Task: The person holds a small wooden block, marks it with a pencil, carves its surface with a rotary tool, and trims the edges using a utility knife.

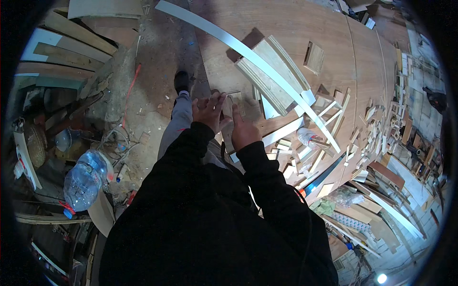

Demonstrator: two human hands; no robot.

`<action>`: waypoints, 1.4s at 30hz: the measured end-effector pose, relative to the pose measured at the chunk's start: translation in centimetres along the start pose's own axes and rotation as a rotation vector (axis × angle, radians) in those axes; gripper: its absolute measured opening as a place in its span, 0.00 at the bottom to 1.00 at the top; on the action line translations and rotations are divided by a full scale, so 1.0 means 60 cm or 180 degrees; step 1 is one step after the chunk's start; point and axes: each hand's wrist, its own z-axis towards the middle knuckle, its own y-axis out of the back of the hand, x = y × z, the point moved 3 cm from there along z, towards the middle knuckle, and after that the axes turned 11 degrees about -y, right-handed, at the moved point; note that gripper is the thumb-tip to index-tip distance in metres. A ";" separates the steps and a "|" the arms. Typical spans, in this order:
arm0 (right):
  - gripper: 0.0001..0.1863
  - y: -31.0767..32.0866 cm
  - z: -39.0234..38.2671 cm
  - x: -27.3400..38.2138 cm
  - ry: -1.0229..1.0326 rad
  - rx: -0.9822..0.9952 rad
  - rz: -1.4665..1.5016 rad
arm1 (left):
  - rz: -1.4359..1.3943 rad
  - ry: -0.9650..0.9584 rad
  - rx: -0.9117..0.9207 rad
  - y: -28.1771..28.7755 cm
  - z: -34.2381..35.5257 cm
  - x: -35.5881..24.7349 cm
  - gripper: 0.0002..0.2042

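Note:
My left hand (pixel 208 112) is in front of my body, its fingers stretched forward and slightly apart, the thumb toward the right. Close beside it, my right hand (pixel 245 131) points its index finger forward while its other fingers are folded out of sight. Between and just beyond the hands lies a small flat brownish piece (pixel 235 101), partly covered by the fingers; I cannot make out its kind. Neither hand visibly grips anything. To the right, a long thin white strip (pixel 253 56) lies across a stack of moulded wooden boards (pixel 273 74).
A handsaw (pixel 325 174) with an orange handle lies among wood offcuts (pixel 305 152) on the right of the brown board surface (pixel 286 19). A clear plastic bottle (pixel 305 136) lies there too. On the left are a large water bottle (pixel 86 180), cables (pixel 117 138) and stacked planks (pixel 71 52).

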 end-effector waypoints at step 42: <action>0.42 -0.001 0.006 -0.014 0.0137 -0.0104 0.0359 | -0.0582 -0.0246 -0.0358 -0.012 0.003 0.017 0.46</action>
